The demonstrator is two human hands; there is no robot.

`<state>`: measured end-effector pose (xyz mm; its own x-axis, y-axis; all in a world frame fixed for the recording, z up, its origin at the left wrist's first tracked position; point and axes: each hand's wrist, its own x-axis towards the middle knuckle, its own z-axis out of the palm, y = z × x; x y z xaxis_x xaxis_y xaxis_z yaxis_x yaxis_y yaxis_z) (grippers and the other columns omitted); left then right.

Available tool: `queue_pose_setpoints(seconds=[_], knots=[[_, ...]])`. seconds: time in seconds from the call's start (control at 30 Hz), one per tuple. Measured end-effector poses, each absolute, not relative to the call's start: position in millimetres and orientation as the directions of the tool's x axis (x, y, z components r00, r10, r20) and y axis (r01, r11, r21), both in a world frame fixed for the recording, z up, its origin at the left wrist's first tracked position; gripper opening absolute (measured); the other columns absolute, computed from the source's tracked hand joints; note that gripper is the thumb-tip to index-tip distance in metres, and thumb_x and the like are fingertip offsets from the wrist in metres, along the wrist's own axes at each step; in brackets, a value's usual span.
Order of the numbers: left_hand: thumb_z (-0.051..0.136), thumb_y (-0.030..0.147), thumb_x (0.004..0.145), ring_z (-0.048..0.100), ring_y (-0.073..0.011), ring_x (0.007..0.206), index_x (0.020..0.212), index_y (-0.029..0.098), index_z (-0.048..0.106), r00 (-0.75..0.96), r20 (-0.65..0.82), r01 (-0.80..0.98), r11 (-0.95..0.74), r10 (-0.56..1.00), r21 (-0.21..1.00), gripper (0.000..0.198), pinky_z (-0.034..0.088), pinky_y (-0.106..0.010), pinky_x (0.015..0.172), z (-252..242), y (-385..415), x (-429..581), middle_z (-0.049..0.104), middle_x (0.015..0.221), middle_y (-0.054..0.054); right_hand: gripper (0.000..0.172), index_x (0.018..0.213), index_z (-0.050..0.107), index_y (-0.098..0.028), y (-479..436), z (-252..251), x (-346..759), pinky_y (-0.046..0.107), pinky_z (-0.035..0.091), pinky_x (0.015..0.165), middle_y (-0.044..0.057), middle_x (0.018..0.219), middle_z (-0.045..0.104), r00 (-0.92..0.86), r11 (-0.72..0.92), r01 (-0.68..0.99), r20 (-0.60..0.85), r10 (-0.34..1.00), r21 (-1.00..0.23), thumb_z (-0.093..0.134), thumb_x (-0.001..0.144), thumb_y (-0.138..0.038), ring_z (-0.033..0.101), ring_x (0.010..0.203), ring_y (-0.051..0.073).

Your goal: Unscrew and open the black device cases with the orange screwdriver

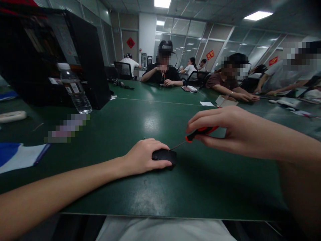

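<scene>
A small black box-shaped piece [164, 156] rests on the green table, its exact kind not plain. My left hand [147, 155] is closed round it, thumb on the near side and fingers on the far side. In my right hand [223, 130] is a screwdriver [192, 136] with a black and orange-red handle, pinched between thumb and fingers. Its thin shaft slants down to the left, and the tip meets the upper far edge of the black piece. Whether the tip sits in a screw is too small to tell.
On the left stand a black computer case [85, 50] and a clear water bottle [75, 88]. A blue and white packet [23, 155] lies nearer. An open cardboard box [225, 101] and white paper [207, 103] lie beyond my right hand. Several people sit around the green table [150, 197].
</scene>
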<state>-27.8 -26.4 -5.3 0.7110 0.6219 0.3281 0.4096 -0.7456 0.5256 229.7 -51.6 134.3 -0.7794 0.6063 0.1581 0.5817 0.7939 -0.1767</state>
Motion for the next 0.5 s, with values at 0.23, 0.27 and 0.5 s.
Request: queue_pose_setpoints(seconds=[0.23,0.27,0.5], knots=[[0.076,0.044,0.085,0.068,-0.0224,0.096,0.111,0.019,0.072,0.702,0.358,0.392,-0.753,0.616,0.529,0.037,0.050,-0.033,0.087,-7.9,-18.7,-34.4,0.075,0.107,-0.006,0.029,0.103,0.073,-0.029,-53.9,130.2,246.9,0.025,0.041,0.060,-0.001,0.091,0.076,-0.690,0.690,0.716,-0.255,0.677,-0.107,0.046,0.103,-0.038,0.066,0.069,0.013],[0.076,0.044,0.084,0.068,-0.0224,0.095,0.110,0.019,0.072,0.695,0.362,0.394,-0.750,0.621,0.531,0.036,0.050,-0.033,0.086,-7.5,-17.2,-35.5,0.076,0.106,-0.006,0.029,0.102,0.073,-0.029,-53.6,130.4,249.0,0.025,0.041,0.059,-0.001,0.090,0.075,-0.684,0.685,0.719,-0.287,0.670,-0.116,0.045,0.103,-0.039,0.065,0.068,0.013],[0.067,0.029,0.090,0.069,-0.0200,0.092,0.101,0.019,0.076,0.607,0.395,0.428,-0.702,0.690,0.568,0.017,0.048,-0.032,0.087,-3.4,-9.0,-40.3,0.077,0.098,-0.004,0.032,0.099,0.072,-0.028,-50.0,137.5,254.9,0.023,0.044,0.060,0.001,0.091,0.075,-0.698,0.680,0.711,-0.295,0.652,-0.179,0.045,0.103,-0.045,0.066,0.070,0.013]])
